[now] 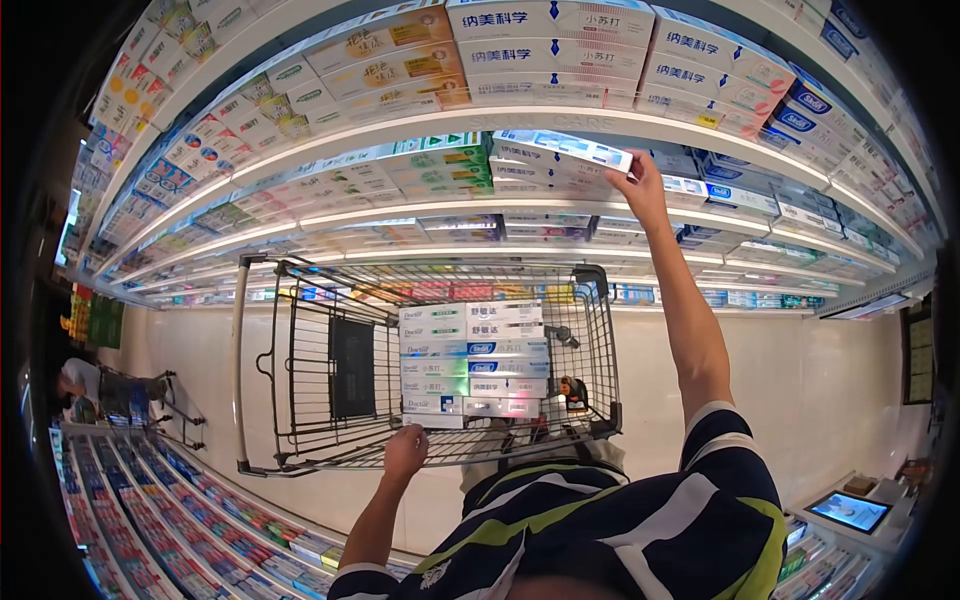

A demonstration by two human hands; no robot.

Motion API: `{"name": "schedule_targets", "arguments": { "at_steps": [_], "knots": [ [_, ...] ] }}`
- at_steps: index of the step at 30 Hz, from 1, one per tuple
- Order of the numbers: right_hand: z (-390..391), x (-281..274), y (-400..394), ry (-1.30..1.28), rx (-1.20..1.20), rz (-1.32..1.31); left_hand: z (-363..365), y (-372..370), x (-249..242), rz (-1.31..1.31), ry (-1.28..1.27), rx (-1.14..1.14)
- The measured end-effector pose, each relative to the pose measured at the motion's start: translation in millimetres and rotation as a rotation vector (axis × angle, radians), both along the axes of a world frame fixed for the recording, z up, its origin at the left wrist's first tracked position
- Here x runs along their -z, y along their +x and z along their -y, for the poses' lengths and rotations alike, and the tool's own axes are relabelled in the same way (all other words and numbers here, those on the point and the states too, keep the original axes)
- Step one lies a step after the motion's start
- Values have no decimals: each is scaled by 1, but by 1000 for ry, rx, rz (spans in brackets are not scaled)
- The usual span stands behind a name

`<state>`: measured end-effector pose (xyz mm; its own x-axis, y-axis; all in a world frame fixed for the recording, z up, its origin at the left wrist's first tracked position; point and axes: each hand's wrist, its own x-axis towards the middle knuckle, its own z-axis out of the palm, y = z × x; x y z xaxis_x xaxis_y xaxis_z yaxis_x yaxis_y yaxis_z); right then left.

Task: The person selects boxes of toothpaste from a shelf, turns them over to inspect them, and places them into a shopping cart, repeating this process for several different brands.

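Observation:
My right hand point(640, 188) reaches up to a lit shelf, its thumb and fingers closed on the right end of a white toothpaste box point(562, 152) with blue lettering. That box lies tilted over similar boxes on the shelf. My left hand point(405, 452) is closed at the near side of the shopping cart point(612, 350), right beside a white box point(433, 421); what its fingers grip, if anything, is hidden. Inside the cart, several toothpaste boxes point(473, 350) lie in two columns of rows, white with blue, green and pink print.
Shelves point(540, 118) packed with toothpaste cartons curve across the front. Behind me are more stocked racks point(200, 500). A person point(80, 385) stands beside another cart point(140, 400) at far left. At lower right is a lit screen point(848, 511). Pale floor point(760, 370) surrounds the cart.

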<state>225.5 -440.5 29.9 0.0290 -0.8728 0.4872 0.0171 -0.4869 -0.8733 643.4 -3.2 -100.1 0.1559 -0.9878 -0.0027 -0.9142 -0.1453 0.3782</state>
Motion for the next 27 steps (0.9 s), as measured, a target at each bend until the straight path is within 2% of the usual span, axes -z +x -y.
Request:
{"name": "schedule_targets", "arguments": {
  "at_steps": [3,7,9,12,13,15,17,19,21,27],
  "knots": [
    [-8,3,4,-83,103,84,0,1,-5,-12,21,18],
    [-30,11,-5,58,97,211,3,-3,-8,-51,-2,28],
    [-61,10,-10,159,-23,414,15,-14,-15,-117,-49,29],
    [-112,10,-14,325,-111,515,54,-55,-39,-306,-202,-12],
    [-126,15,-15,419,-152,564,71,-74,-55,-396,-227,-48],
    [-154,30,-15,471,-197,568,106,-99,-77,-919,-94,-121],
    [-186,31,-10,572,-253,541,137,-130,-113,-1410,-110,-183],
    [-210,31,-2,635,-256,542,155,-138,-130,-1664,-105,-59],
    [-225,34,1,655,-259,501,164,-134,-128,-1655,-45,3],
    [-243,31,-2,703,-359,489,157,-136,-120,-1641,13,-95]
  ]
}}
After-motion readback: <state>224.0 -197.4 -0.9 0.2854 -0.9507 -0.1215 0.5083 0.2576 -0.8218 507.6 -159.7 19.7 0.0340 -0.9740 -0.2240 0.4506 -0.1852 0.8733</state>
